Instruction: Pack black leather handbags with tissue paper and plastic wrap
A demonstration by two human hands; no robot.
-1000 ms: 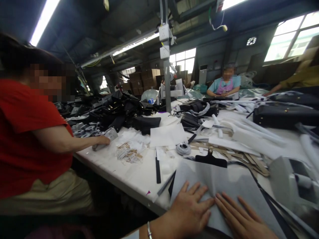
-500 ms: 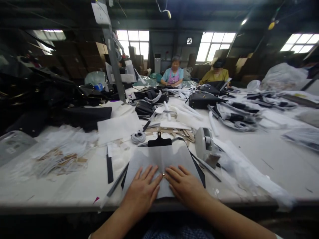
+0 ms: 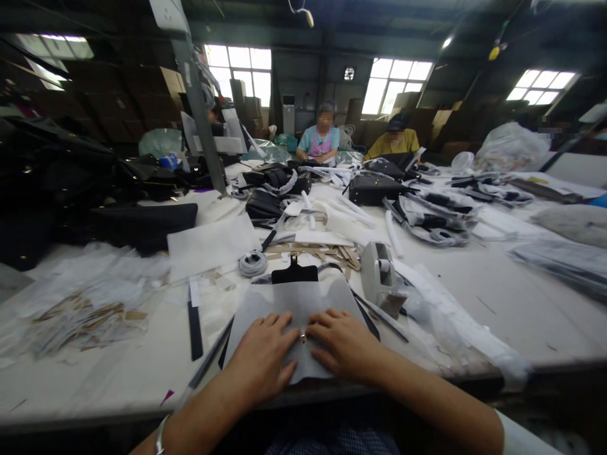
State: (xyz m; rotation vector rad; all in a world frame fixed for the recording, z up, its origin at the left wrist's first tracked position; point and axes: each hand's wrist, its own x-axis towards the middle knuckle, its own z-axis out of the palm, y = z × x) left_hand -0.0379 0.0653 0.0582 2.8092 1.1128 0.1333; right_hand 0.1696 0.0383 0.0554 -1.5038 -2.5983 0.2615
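Observation:
A pale translucent sheet (image 3: 294, 303) lies over a black bag (image 3: 371, 323), whose dark edges show at both sides. A small gold metal fitting (image 3: 303, 339) pokes up through the middle of the sheet. My left hand (image 3: 263, 351) rests on the sheet left of the fitting, fingers spread and slightly bent. Opposite it, my right hand (image 3: 348, 344) presses on the sheet, its fingers bent a little more. Neither hand grips anything. Beyond the sheet's far edge lies a black tab (image 3: 294, 273) with a metal buckle. What is under my palms is hidden.
A tape dispenser (image 3: 378, 273) stands to the right, beside crumpled plastic wrap (image 3: 455, 325). A coiled grey strap (image 3: 252, 263), a black strip (image 3: 195, 328) and paper scraps (image 3: 85, 319) lie leftward. Black bags (image 3: 374, 188) are farther back. Two people (image 3: 320, 139) sit across the table.
My fingers have bent and drawn slightly back on the sheet, the right ones most. The whole view has shifted, so things appear farther left. The fitting still shows between my hands.

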